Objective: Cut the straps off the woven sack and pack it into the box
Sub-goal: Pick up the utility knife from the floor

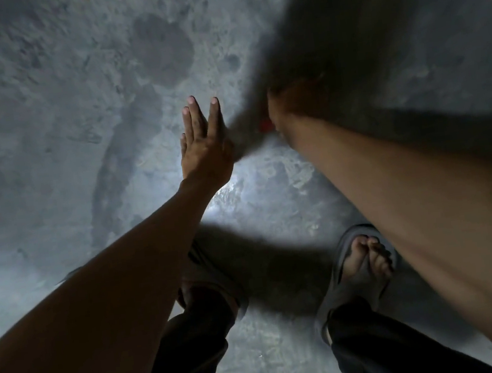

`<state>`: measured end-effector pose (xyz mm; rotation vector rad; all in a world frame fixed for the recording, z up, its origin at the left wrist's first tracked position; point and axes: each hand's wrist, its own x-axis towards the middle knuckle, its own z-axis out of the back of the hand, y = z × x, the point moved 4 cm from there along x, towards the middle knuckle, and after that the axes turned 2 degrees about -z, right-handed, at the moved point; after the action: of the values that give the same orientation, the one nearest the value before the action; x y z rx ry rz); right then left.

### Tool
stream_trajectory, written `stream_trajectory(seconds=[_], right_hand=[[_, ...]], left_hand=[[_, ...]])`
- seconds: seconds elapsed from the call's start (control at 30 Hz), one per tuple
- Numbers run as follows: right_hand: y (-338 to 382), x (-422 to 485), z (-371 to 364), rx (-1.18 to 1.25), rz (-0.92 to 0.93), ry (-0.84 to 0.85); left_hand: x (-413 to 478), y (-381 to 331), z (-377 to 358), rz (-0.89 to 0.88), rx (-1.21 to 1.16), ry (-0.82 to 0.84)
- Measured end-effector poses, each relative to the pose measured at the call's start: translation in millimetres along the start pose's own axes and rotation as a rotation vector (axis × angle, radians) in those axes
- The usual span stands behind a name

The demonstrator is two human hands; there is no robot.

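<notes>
The person stands on a grey concrete floor (44, 118), which lies open to the left and ahead, while a dark edge runs along the left border. The left hand (202, 142) is held out over the floor with its fingers straight and a little spread, holding nothing. The right hand (293, 103) is blurred and in deep shadow; a small red thing (266, 126) shows at its lower edge, but I cannot tell if the fingers grip it. Sack and box are out of view. Two feet in grey sandals (356, 262) stand below, partly hidden by the forearms.
</notes>
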<state>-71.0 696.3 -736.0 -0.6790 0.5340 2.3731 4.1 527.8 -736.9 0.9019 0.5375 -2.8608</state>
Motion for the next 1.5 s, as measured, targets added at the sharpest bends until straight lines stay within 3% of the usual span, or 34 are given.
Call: stream_trajectory(seconds=[0.23, 0.37, 0.5, 0.7, 0.9, 1.17, 1.5], right_hand=[[-1, -40, 5, 0.114, 0.119, 0.162], [9, -100, 53, 0.250, 0.145, 0.187], [38, -196, 143, 0.154, 0.233, 0.181], [101, -381, 340, -0.044, 0.493, 0.247], [189, -528, 471, -0.031, 0.774, 0.234], [342, -643, 487, 0.005, 1.133, 0.208], [546, -702, 407, -0.025, 1.278, 0.259]], left_hand=[[-14, 5, 21, -0.022, 0.016, 0.103], [-61, -5, 72, 0.059, -0.012, 0.095], [-150, -30, 173, 0.178, -0.157, 0.067], [-349, -77, 383, 0.303, -0.395, -0.077], [-516, -64, 538, 0.432, -0.608, -0.384], [-597, 24, 653, 0.470, -0.564, -0.730], [-571, 168, 715, 0.709, -0.587, -0.816]])
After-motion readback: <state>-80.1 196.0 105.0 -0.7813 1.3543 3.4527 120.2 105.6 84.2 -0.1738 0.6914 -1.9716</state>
